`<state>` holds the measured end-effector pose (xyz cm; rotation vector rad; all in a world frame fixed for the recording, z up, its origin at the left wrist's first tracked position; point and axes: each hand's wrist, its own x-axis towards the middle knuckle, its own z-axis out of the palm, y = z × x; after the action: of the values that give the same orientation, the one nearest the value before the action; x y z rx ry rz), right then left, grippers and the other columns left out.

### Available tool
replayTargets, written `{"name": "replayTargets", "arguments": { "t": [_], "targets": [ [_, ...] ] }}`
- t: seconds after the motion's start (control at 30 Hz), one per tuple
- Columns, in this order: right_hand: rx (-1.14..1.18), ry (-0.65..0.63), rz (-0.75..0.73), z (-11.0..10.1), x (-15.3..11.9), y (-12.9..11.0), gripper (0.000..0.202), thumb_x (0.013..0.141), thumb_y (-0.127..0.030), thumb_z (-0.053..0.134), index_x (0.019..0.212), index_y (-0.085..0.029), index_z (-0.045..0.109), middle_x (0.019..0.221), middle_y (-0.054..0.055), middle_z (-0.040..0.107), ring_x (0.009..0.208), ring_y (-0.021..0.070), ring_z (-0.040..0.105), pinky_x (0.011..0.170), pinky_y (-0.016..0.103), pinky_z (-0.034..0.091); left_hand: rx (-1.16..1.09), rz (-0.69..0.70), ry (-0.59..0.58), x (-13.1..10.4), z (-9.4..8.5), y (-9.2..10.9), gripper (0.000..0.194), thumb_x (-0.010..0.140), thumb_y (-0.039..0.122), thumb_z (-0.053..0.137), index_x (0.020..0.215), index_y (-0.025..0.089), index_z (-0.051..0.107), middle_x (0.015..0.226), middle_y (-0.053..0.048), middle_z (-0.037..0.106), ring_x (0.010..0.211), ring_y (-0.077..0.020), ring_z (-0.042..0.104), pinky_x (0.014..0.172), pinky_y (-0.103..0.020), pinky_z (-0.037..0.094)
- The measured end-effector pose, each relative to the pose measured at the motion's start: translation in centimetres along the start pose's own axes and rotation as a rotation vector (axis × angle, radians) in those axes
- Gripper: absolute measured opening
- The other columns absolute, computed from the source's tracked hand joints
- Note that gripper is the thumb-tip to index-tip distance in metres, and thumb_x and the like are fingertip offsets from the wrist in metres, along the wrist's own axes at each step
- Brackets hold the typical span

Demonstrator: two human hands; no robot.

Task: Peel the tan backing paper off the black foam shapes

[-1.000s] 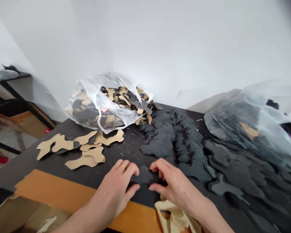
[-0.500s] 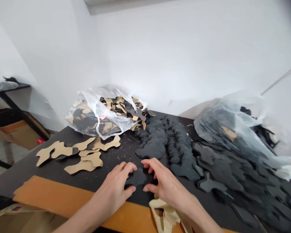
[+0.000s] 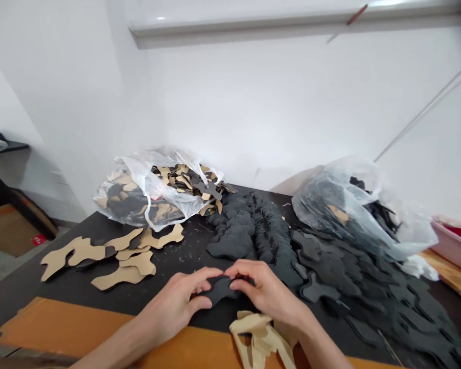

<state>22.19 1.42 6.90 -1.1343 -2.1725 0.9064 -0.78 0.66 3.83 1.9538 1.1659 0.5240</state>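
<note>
Near the table's front, a dark, curvy-edged piece (image 3: pixel 219 291) is held between my two hands. My left hand (image 3: pixel 190 294) pinches its left end with thumb and fingers. At its right end, my right hand (image 3: pixel 255 284) has thumb and fingertips closed on it. Just beyond my hands lie two long rows of overlapping dark pieces (image 3: pixel 232 238). More dark pieces (image 3: pixel 330 266) spread over the right side. Tan pieces (image 3: pixel 125 274) lie to the left. Cream-coloured scraps (image 3: pixel 259 335) sit in front of my right hand.
A clear plastic bag (image 3: pixel 132 200) of tan and dark pieces stands at the back left. Another plastic bag (image 3: pixel 346 205) is at the back right, near a pink basket (image 3: pixel 455 243). Orange-brown tape or board (image 3: pixel 69 325) runs along the black table's (image 3: pixel 169 266) front edge.
My hands have come closer together, and my fingers have closed on the dark piece, which now appears raised and tilted. The camera view has shifted, showing more wall above and a pink basket at right.
</note>
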Motion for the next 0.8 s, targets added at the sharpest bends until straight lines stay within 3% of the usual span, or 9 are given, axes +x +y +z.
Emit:
{"name": "replayTargets", "arguments": {
  "t": [0.1,0.2,0.3,0.4,0.47,0.6,0.67,0.8],
  "targets": [
    [-0.043,0.118,0.005,-2.2,-0.8,0.0,0.021,0.092,-0.016,0.055,0.100,-0.023,0.073,0.095,0.002,0.072,0.087,0.0174,0.065,0.080,0.028,0.048,-0.120,0.126,-0.040,0.8,-0.8,0.5,0.052,0.091,0.018,0.052,0.138,0.039,0.049,0.112,0.000,0.072,0.103,-0.0177,0.068,0.095,-0.032,0.051],
    [-0.141,0.374,0.103,-6.3,-3.0,2.1,0.020,0.090,-0.030,0.058,0.100,-0.022,0.073,0.100,0.007,0.074,0.092,0.0230,0.067,0.085,0.035,0.051,-0.136,0.210,-0.028,1.9,-2.7,1.2,0.042,0.093,0.023,0.052,0.134,0.034,0.054,0.115,-0.001,0.072,0.099,-0.0164,0.069,0.090,-0.028,0.054],
    [-0.281,0.638,0.258,-11.2,-6.0,5.2,0.038,0.084,-0.046,0.060,0.108,-0.018,0.069,0.095,0.011,0.072,0.084,0.0274,0.068,0.078,0.042,0.055,0.043,0.193,0.094,3.3,-5.6,1.2,0.028,0.094,0.029,0.050,0.115,0.029,0.068,0.111,-0.001,0.074,0.096,-0.0188,0.070,0.083,-0.027,0.054],
    [-0.738,0.862,0.332,-13.6,-7.4,6.9,0.051,0.080,-0.054,0.060,0.114,-0.017,0.067,0.111,0.019,0.065,0.093,0.0346,0.064,0.076,0.048,0.053,0.295,0.100,0.236,4.7,-8.5,0.0,0.027,0.094,0.034,0.047,0.107,0.026,0.070,0.104,-0.002,0.076,0.090,-0.0202,0.071,0.077,-0.026,0.052],
    [-0.806,0.850,0.289,-12.7,-6.5,6.5,0.045,0.084,-0.052,0.057,0.111,-0.017,0.066,0.112,0.018,0.063,0.093,0.0324,0.064,0.074,0.044,0.054,0.379,0.045,0.302,5.4,-9.8,-1.4,0.027,0.094,0.035,0.046,0.101,0.023,0.070,0.094,-0.004,0.076,0.085,-0.0227,0.071,0.071,-0.028,0.050],
    [-0.593,0.469,0.203,-6.7,-1.9,3.8,0.016,0.089,-0.034,0.062,0.098,-0.022,0.066,0.094,0.007,0.067,0.082,0.0221,0.066,0.070,0.033,0.054,0.495,-0.024,0.345,5.7,-10.5,-4.6,0.026,0.087,0.043,0.056,0.093,0.022,0.070,0.091,-0.008,0.074,0.089,-0.0301,0.067,0.064,-0.030,0.045],
    [-0.640,0.317,0.188,-3.5,0.4,2.6,0.016,0.086,-0.026,0.069,0.100,-0.022,0.064,0.096,0.005,0.067,0.087,0.0223,0.067,0.073,0.033,0.054,0.547,-0.038,0.341,5.5,-10.4,-5.7,0.029,0.082,0.046,0.062,0.097,0.023,0.071,0.097,-0.009,0.073,0.097,-0.0338,0.065,0.064,-0.030,0.044],
    [-0.841,0.233,0.176,0.1,2.6,2.0,0.024,0.080,-0.020,0.076,0.099,-0.020,0.061,0.099,0.007,0.066,0.093,0.0275,0.065,0.071,0.036,0.054,0.596,-0.013,0.297,5.2,-10.0,-6.2,0.031,0.083,0.046,0.062,0.104,0.025,0.072,0.106,-0.010,0.071,0.097,-0.0326,0.064,0.069,-0.032,0.045]
  ]
}}
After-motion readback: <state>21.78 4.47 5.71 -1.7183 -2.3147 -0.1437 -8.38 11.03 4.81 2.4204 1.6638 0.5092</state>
